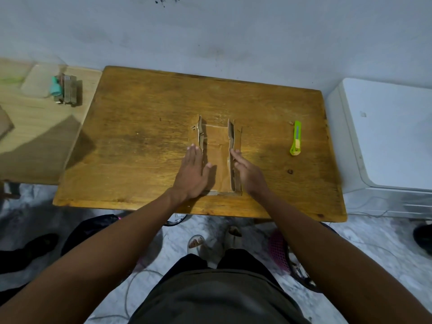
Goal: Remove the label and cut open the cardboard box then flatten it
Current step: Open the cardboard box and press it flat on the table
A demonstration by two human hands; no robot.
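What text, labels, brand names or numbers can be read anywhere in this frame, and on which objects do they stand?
None can be read.
Cardboard box: small dark marks on its left flap, too small to tell whether they are print.
Green utility knife: no legible marking.
Small items on the side table: too blurred to read.
Wall: only dark specks, no writing.

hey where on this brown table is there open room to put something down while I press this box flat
Widest bare patch: the table's left part, from its left edge to your left hand. A narrower strip lies between the cardboard box and the green cutter. The far band behind the box is bare too. The middle is crowded: both hands, right hand included, are on the box.
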